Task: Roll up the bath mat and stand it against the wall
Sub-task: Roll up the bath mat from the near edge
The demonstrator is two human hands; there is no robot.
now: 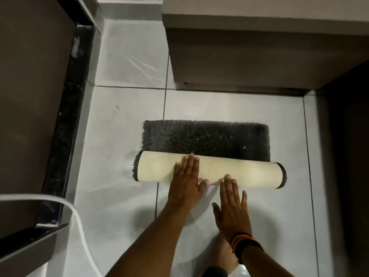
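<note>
A dark grey shaggy bath mat [205, 139] lies on the white tiled floor, partly rolled. Its near part forms a cream-backed roll [251, 173] lying crosswise, with a strip of grey pile still flat beyond it. My left hand [186, 182] lies flat, fingers spread, on top of the roll left of its middle. My right hand [231, 208] is flat too, with its fingertips touching the roll's near side at the middle and the palm over the floor. A banded wristband sits on the right wrist.
A grey wall block [239, 56] stands just beyond the mat. A dark opening [347, 156] lies to the right. On the left is a black-edged ledge [65, 116], and a white hose [81, 226] curves at the lower left. My bare foot [223, 258] shows below the hands.
</note>
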